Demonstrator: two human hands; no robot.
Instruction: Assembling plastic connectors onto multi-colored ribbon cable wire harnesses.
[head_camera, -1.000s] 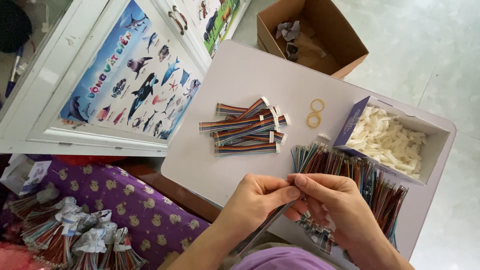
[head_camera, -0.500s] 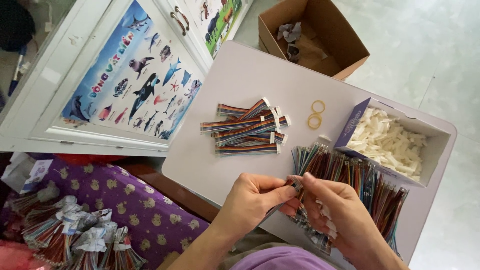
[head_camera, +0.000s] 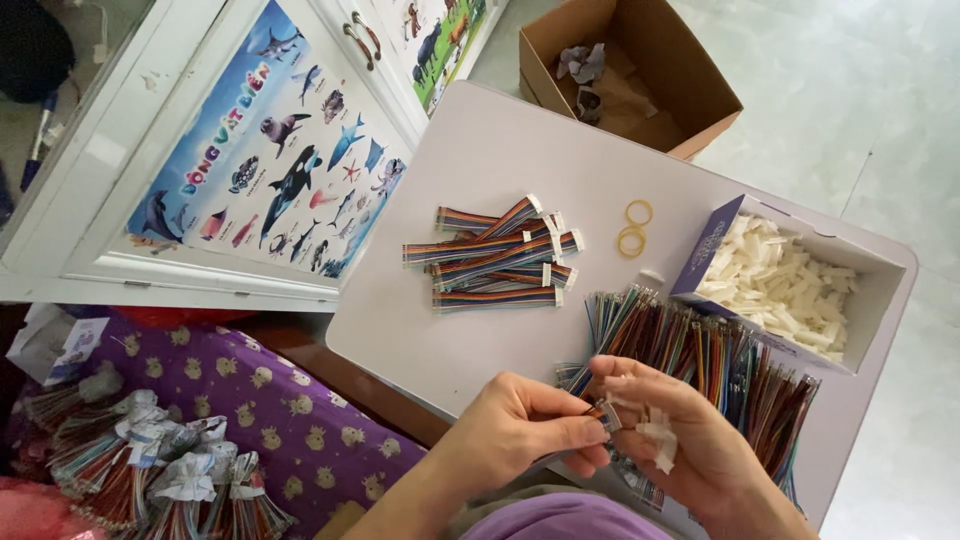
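Both hands pinch one small connector (head_camera: 608, 414) — left hand (head_camera: 520, 430), right hand (head_camera: 680, 450) — near the open box (head_camera: 700, 270) of white plastic housings (head_camera: 780, 285); beyond it, a cardboard box (head_camera: 690, 90) holds crumpled scraps (head_camera: 582, 72).

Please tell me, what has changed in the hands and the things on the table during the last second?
Very little. The left hand and right hand stay together at the near table edge; the fingertips have closed in on the small wire end between them, and white connector pieces now show in the right palm. The finished ribbon cables, rubber bands, loose wires and box of white connectors have not moved.
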